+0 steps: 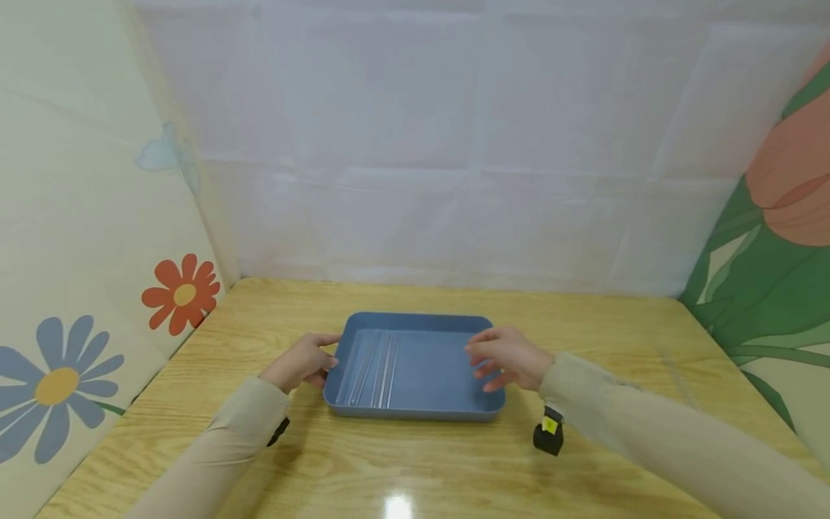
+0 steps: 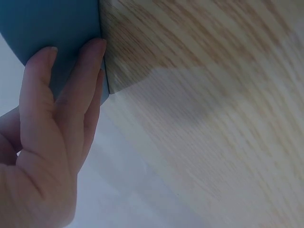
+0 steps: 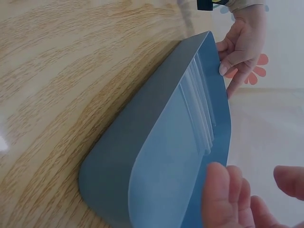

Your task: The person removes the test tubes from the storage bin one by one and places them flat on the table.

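Note:
A shallow blue tray (image 1: pixel 441 415) with rounded corners stands on the wood-grain table. Several thin clear rods (image 1: pixel 392 371) lie side by side in its left half, one at a slight slant. My left hand (image 1: pixel 301 364) holds the tray's left side. Its thumb is at the rim, and in the left wrist view its fingers (image 2: pixel 73 90) lie against the outer wall. Over the tray's right side hovers my right hand (image 1: pixel 509 357), holding nothing. In the right wrist view its thumb (image 3: pixel 290 180) stands apart from the other fingers.
Pale cloth (image 1: pixel 402 144) hangs behind the table (image 1: pixel 415 468). Flower-patterned cloths border the left and right sides. A small black device (image 1: pixel 548 432) with a yellow label hangs under my right wrist.

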Demonstrator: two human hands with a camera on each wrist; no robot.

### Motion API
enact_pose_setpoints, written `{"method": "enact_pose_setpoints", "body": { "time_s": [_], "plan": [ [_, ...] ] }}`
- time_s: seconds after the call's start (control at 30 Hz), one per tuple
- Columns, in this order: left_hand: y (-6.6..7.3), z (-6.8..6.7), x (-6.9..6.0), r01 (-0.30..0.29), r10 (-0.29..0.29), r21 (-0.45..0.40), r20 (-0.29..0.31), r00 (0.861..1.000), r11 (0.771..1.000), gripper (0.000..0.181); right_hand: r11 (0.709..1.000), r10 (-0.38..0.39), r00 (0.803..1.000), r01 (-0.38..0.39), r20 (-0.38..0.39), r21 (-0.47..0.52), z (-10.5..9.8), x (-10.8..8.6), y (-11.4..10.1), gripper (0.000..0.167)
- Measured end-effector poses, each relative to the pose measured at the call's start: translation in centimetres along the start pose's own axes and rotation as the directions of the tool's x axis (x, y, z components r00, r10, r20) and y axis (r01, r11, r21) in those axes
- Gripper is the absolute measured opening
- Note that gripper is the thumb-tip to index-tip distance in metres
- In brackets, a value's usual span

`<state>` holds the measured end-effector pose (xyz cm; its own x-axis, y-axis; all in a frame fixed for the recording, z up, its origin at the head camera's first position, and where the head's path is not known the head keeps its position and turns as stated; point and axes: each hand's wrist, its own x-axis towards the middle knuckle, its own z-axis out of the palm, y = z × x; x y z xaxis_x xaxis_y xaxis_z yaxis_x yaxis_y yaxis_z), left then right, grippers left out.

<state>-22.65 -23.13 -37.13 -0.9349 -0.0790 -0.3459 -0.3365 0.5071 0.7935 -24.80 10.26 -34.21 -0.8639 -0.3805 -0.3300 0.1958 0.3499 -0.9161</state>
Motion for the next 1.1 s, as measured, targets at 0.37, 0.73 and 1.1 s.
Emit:
{"method": "enact_pose_setpoints", "body": {
  "time_s": [0.37,0.73,1.1],
  "plan": [
    [0.0,0.0,-0.1,-0.005,0.005,0.008,-0.007,1.0,1.0,0.057,1.0,0.006,1.0,-0.006,0.016,0.013,0.7,0.7,0.0,0.04],
    [0.0,0.0,-0.1,0.01,-0.01,0.02,-0.011,1.0,1.0,0.057,1.0,0.014,1.0,-0.014,0.019,-0.012,1.4,1.0,-0.2,0.039],
    [-0.1,0.1,0.0,0.013,-0.013,0.015,-0.021,1.0,1.0,0.057,1.0,0.007,0.999,-0.006,0.041,-0.03,2.1,1.8,-0.7,0.036]
  ]
}}
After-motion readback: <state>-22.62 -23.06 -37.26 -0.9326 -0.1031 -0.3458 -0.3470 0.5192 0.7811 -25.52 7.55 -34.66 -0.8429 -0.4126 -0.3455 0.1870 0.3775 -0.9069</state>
